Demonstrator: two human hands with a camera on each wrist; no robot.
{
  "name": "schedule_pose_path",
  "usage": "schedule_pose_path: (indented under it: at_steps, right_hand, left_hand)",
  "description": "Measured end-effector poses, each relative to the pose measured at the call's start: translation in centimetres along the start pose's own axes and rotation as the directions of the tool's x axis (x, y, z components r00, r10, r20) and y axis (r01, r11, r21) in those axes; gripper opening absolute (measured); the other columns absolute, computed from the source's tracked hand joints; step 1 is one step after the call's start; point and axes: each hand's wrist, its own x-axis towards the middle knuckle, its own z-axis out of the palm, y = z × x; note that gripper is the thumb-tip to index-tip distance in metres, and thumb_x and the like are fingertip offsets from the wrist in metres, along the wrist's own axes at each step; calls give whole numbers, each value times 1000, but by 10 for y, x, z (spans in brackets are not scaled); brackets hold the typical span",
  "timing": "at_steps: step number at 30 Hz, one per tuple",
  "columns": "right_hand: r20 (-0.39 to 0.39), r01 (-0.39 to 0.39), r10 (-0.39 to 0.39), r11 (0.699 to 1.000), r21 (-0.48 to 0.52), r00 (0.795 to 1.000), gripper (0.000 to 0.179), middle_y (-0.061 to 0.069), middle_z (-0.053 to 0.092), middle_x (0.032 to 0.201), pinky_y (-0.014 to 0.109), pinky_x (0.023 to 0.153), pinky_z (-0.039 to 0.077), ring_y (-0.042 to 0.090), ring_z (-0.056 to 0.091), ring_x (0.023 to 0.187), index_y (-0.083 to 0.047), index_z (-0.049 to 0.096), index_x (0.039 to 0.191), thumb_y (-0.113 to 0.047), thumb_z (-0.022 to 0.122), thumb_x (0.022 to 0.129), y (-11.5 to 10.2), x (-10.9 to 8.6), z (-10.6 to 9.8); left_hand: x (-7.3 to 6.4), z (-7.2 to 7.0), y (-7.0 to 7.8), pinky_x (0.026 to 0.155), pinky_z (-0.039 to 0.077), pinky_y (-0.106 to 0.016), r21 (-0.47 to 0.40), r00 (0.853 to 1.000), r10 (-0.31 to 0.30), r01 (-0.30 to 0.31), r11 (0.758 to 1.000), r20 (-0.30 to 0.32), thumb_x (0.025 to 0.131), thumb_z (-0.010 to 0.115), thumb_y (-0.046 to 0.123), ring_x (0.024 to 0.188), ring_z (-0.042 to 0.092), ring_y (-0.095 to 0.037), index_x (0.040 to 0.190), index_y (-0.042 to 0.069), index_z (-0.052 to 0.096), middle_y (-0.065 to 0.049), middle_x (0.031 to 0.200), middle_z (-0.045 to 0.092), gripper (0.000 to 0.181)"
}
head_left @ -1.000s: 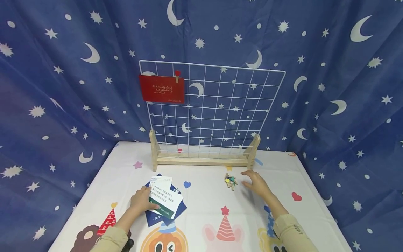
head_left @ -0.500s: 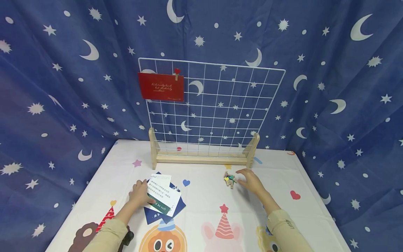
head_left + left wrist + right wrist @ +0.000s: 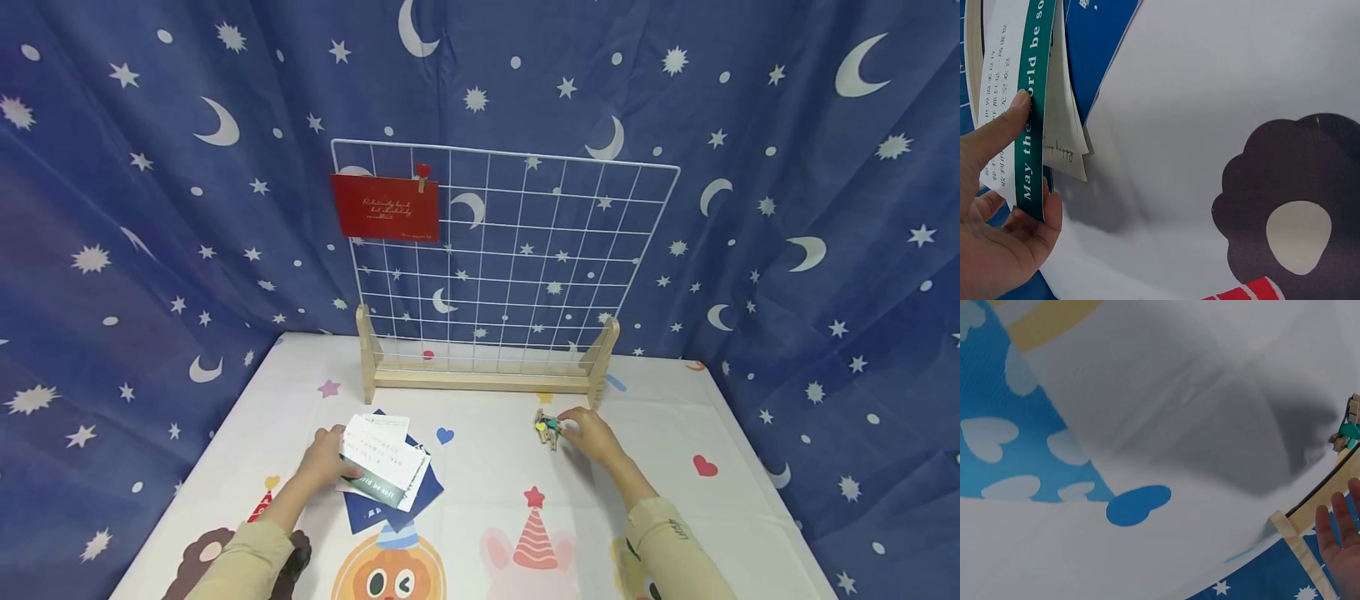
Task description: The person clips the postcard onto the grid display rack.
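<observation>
My left hand [image 3: 324,458] pinches a white card with a green band [image 3: 1032,131], thumb on its printed face and fingers behind. The card's near edge is tilted up over a loose pile of others. Beneath are more white cards [image 3: 1063,134] and dark blue cards [image 3: 431,498]. On the right, my right hand [image 3: 596,437] reaches over the table, fingertips right at a small heap of wooden clothespins [image 3: 546,427] with yellow and green hearts. Its fingers [image 3: 1325,531] look gently bent in the right wrist view, with the clothespins beyond them.
A white wire grid [image 3: 495,250] stands in a wooden base [image 3: 480,382] behind the hands. At its upper left hangs a red card [image 3: 382,210], held by a clothespin with a red heart [image 3: 423,172]. A blue star-patterned curtain [image 3: 750,275] surrounds the printed white tablecloth [image 3: 480,467].
My left hand has taken the top card and tilted its near edge up, drawing it slightly left. My right hand has moved left to the clothespins.
</observation>
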Motion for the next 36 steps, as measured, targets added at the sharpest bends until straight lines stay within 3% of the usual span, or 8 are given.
schedule_pose_path:
  at_steps: [3,7,11,14,16,19,29,36]
  right_hand:
    - [5,-15,15,1000,8,1000,18,17,67,104,50,93,47,36,61,103,0,68,99,-4,67,81,-1,1,2]
    - [16,-38,38,999,6,999,18,17,67,103,51,94,47,37,61,102,0,68,98,-3,67,80,-3,3,4]
    - [36,-62,62,998,1,997,16,16,68,102,49,95,47,35,62,102,-1,70,95,-2,68,79,-2,5,7]
    - [46,-74,75,997,-3,996,15,14,69,100,48,95,47,33,63,102,-3,70,93,-2,70,78,0,6,11]
    - [44,-80,79,997,6,996,15,14,69,100,48,95,47,33,63,101,-3,70,92,-2,70,77,0,6,12]
    - [37,-75,75,997,9,997,14,14,69,100,49,94,47,34,63,101,-4,70,90,-2,71,77,0,7,14]
    - [47,-106,105,994,25,993,13,16,68,102,50,95,46,35,62,103,-3,70,90,-3,72,77,-4,8,12]
    - [52,-109,107,993,48,993,13,18,67,105,52,96,45,37,60,106,-4,71,91,-3,71,78,-1,7,16]
  left_hand:
    - [-1,-3,-3,92,44,-57,-41,1000,12,-11,999,25,62,85,13,103,55,-47,122,-14,45,-34,112,55,77]
    - [1,-5,-11,93,43,-57,-132,998,16,-8,991,64,67,81,10,107,55,-45,123,-11,45,-31,115,58,70]
    - [4,-5,-15,75,52,-41,-249,994,40,-13,968,106,73,76,6,84,61,-28,125,-10,43,-21,100,64,63]
    - [4,-6,-14,56,48,-28,-322,989,51,-4,947,136,77,72,3,64,57,-16,126,-8,42,-15,87,66,59]
    - [4,-7,-12,52,45,-25,-351,987,57,-2,936,147,79,70,3,58,54,-14,126,-7,41,-12,83,66,56]
    - [4,-10,-8,50,45,-24,-381,988,53,8,924,148,81,68,2,54,53,-16,126,-5,41,-10,80,66,52]
    - [4,-17,8,54,49,-25,-454,984,98,-21,891,147,85,63,3,63,56,-15,129,-6,37,-15,89,66,52]
    - [4,-20,15,56,48,-25,-486,991,70,-5,874,117,86,61,3,63,56,-14,130,-5,35,-17,90,66,51]
